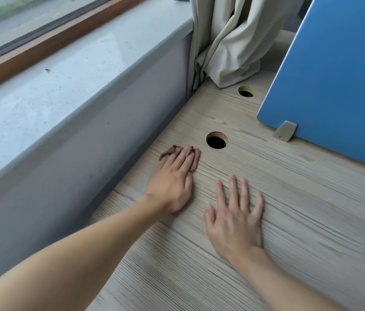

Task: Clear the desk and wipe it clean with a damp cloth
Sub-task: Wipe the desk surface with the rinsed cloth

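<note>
Clearing seems done on this stretch of desk [289, 209] and wiping is going on: the left hand [172, 182] is pressing the cloth [196, 160] flat, fingers straight, beside the hole [216, 141] by the wall; the right hand [233, 221] is resting spread, holding nothing

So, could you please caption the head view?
Left hand presses a brown cloth on the desk beside a hole; right hand rests flat.
</note>
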The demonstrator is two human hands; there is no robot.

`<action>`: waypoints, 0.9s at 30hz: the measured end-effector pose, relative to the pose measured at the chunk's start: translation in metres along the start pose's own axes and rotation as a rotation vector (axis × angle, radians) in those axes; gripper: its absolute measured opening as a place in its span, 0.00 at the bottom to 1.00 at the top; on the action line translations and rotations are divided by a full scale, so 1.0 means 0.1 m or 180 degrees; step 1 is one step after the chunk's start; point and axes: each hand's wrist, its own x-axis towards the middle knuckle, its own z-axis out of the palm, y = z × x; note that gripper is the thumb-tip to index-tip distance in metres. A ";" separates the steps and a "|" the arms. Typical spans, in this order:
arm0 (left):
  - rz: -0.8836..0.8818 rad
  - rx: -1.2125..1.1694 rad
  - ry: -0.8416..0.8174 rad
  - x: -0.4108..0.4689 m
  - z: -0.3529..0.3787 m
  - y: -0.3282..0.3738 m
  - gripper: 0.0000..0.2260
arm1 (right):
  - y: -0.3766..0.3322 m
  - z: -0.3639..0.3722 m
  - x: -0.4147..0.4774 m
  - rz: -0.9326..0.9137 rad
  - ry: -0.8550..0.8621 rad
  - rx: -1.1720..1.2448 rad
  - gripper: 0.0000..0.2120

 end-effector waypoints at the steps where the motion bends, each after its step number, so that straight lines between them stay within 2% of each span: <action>1: -0.0006 -0.0032 0.0021 0.07 -0.02 -0.06 0.30 | 0.00 0.00 0.00 -0.0011 -0.0003 0.0010 0.31; 5: -0.0657 0.0000 0.0133 0.40 -0.04 -0.14 0.28 | 0.00 0.00 -0.01 -0.0023 0.0087 0.0071 0.31; 7: -0.0743 0.0100 0.0131 0.45 -0.04 -0.05 0.30 | 0.00 0.00 0.00 -0.0009 0.0139 0.0113 0.31; 12: 0.0327 0.0173 -0.0189 0.32 -0.05 0.09 0.33 | 0.00 0.00 0.00 -0.0010 0.0086 0.0168 0.31; 15: 0.0485 0.0046 -0.0153 0.40 -0.03 0.02 0.31 | 0.00 -0.01 0.01 -0.0019 0.0095 0.0179 0.31; 17: 0.0220 0.0008 -0.0069 0.57 -0.04 -0.08 0.30 | 0.00 -0.01 0.00 -0.0031 0.0073 0.0169 0.31; 20: -0.0460 -0.0042 0.0067 0.91 -0.05 -0.14 0.28 | 0.01 -0.01 0.00 -0.0043 0.0015 0.0183 0.31; 22: -0.0678 -0.0098 0.0095 1.09 -0.08 -0.10 0.27 | 0.01 -0.01 0.00 -0.0027 0.0014 0.0201 0.31; 24: -0.0775 -0.0032 0.0151 1.14 -0.08 -0.07 0.27 | 0.01 -0.01 0.00 -0.0016 0.0017 0.0221 0.31; 27: -0.0536 0.0050 0.0070 1.01 -0.06 -0.03 0.27 | 0.01 -0.02 0.00 -0.0008 -0.0056 0.0240 0.31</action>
